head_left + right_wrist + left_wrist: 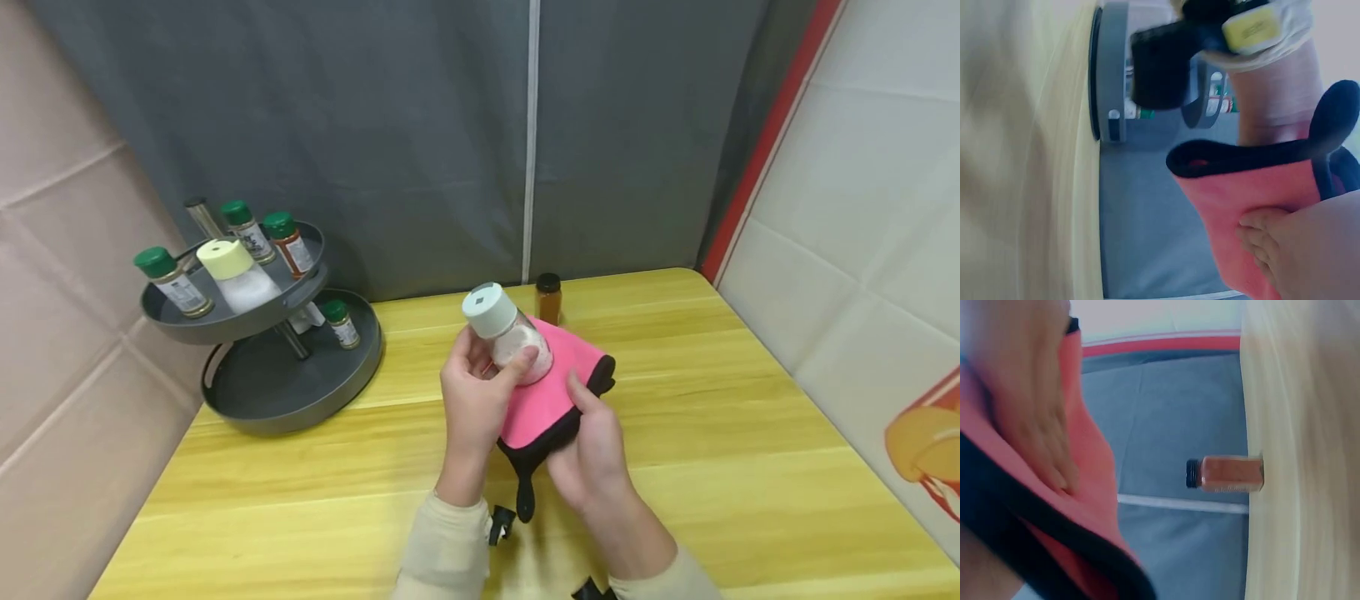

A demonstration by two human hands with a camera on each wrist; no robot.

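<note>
In the head view my left hand (480, 392) grips a clear shaker jar (517, 342) with a pale mint lid and white contents, tilted above the table. The jar's base rests against a pink cloth (551, 400) with black edging and a black loop. My right hand (592, 450) holds this cloth from its lower right side, thumb on top and the other fingers underneath. The pink cloth (1254, 194) also shows in the right wrist view, fingers pressed to it. The jar is not seen in either wrist view.
A two-tier grey turntable rack (292, 408) stands at the left with several green-capped spice jars and a yellow-lidded shaker (240, 275). A black-capped brown spice bottle (549, 300) stands behind the cloth. Grey curtain (375, 150) backs the wooden table (735, 467); tiled walls flank it.
</note>
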